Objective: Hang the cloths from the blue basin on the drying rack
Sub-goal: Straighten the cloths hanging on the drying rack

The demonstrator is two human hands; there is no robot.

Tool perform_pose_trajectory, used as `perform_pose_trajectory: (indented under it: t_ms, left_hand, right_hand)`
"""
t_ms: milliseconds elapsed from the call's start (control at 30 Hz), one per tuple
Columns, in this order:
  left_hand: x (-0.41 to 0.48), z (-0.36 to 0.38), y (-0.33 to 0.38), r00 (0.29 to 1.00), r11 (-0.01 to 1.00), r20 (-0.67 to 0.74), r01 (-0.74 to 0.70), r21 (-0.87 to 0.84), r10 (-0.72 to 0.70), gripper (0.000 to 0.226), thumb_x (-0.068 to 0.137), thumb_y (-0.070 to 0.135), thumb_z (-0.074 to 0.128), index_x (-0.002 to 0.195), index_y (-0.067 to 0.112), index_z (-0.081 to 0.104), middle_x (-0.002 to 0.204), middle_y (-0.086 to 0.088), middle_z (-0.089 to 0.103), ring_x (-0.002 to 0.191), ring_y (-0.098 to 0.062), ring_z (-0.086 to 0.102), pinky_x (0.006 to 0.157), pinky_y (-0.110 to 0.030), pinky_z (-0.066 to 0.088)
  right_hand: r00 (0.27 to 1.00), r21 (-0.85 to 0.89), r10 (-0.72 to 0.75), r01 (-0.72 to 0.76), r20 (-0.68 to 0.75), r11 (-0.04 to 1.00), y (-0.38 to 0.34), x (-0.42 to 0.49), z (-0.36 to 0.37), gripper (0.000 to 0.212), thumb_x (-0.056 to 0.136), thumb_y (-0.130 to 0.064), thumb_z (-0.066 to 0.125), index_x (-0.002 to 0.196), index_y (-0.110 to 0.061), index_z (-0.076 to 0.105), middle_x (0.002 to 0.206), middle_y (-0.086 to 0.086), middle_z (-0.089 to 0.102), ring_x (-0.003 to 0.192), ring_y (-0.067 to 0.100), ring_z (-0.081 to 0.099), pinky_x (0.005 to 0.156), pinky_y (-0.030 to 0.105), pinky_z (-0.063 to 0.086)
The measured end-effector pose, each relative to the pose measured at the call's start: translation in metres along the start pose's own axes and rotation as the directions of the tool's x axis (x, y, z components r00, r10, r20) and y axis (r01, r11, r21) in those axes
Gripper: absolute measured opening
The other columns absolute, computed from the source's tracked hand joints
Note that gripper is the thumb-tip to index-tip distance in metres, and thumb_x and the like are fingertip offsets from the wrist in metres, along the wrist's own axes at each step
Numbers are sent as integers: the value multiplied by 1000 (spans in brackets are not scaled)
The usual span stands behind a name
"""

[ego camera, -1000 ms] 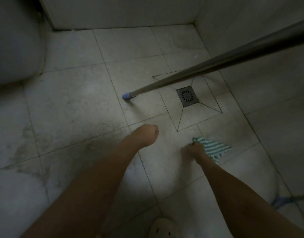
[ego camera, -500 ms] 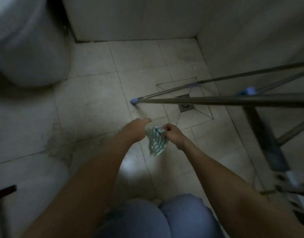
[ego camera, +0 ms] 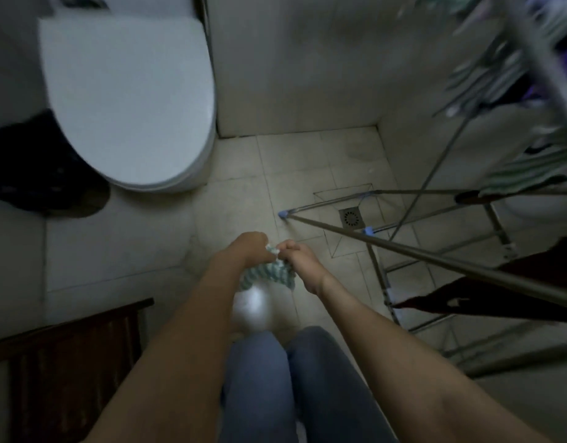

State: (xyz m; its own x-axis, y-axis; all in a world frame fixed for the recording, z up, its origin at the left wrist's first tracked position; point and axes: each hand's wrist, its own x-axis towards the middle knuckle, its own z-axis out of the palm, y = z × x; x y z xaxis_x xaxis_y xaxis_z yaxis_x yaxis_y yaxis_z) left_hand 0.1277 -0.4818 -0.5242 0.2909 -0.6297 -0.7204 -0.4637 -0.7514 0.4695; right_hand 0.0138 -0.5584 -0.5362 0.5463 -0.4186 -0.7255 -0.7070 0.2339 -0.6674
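Note:
A small green-and-white patterned cloth (ego camera: 269, 273) hangs bunched between my two hands over the tiled floor. My left hand (ego camera: 248, 249) grips its top edge from the left, and my right hand (ego camera: 296, 255) grips it from the right, knuckles almost touching. The metal drying rack (ego camera: 435, 260) stands to the right, its nearest rail running diagonally past my right hand. Blurred cloths (ego camera: 531, 174) hang on its upper right rails, and a dark cloth (ego camera: 499, 295) hangs lower down. The blue basin is out of view.
A white toilet (ego camera: 128, 100) with its lid down fills the upper left, with a dark heap (ego camera: 42, 167) beside it. A dark wooden stool (ego camera: 68, 362) sits at lower left. A floor drain (ego camera: 351, 217) lies under the rack. My jeans-clad knees (ego camera: 291, 378) are below.
My right hand lifted the cloth off the floor, my left hand joined it, and both now hold it higher. The view has risen and tilted up, showing the toilet and the rack's hung cloths.

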Motion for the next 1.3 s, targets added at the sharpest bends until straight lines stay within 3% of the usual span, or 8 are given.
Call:
perform_pose_trajectory:
  t_ms: [267,367,533,733,867,1067,1167,1300]
  left_hand:
    - [-150,-88,89,991,993,-134,-21,-113,6,21,88,31,57,83,13,66,90,-9,65,88,-23,60,61,-23,37]
    - [-190,-116,117,980,963,-192,-103,-251,54,31,78,31,66,55,17,52,54,6,52,57,-10,48,44,-16,31]
    - [-239,-151,169,926,880,-269,-345,-327,264,22,81,19,71,73,20,50,67,7,53,60,-2,46,56,-14,37]
    - [-260,-183,243,848,825,-141,-530,-196,511,16,80,18,75,92,14,67,86,1,66,77,-6,56,74,-25,43]
    - [-273,-194,298,749,751,-69,-661,-11,658,11,80,25,75,77,24,65,78,7,59,75,-6,52,71,-27,39]
    - [-293,-187,377,572,540,94,-809,234,815,40,61,59,59,81,24,62,96,4,58,90,-16,56,82,-32,42]
    - [-299,-175,405,553,504,143,-819,276,821,23,77,39,72,69,28,54,82,8,54,79,-15,52,72,-29,38]
    - [-306,-150,434,554,486,156,-810,328,818,44,82,36,69,63,18,35,63,1,37,61,-15,38,57,-31,27]
  right_hand:
    - [983,-85,-184,184,12,979,-115,-145,-18,16,77,-15,64,89,-15,54,87,4,56,82,11,52,75,31,44]
    - [955,-121,-297,294,-8,948,-155,-192,-40,13,78,-15,62,79,-16,49,76,-1,50,72,8,46,65,27,37]
    - [908,-232,-416,395,-46,889,-202,-260,-94,9,86,-8,53,82,-15,50,66,-5,49,55,4,43,50,15,35]
    - [840,-78,-477,474,-258,877,-219,-315,-148,14,92,-1,47,88,-13,52,61,5,49,41,7,43,40,19,33]
    - [815,65,-438,496,-379,866,-211,-351,-181,14,98,-6,43,92,-16,51,37,6,44,25,14,35,30,16,23]
    - [694,224,-389,618,-605,754,-184,-418,-237,13,97,0,44,91,-9,51,47,1,58,37,13,58,36,19,43]
    - [646,266,-345,657,-681,705,-165,-445,-258,14,96,-2,48,85,-8,53,50,0,54,44,15,62,42,19,48]
    - [590,359,-274,732,-759,580,-139,-478,-282,19,98,-10,43,86,-3,55,59,7,61,49,18,64,47,21,50]
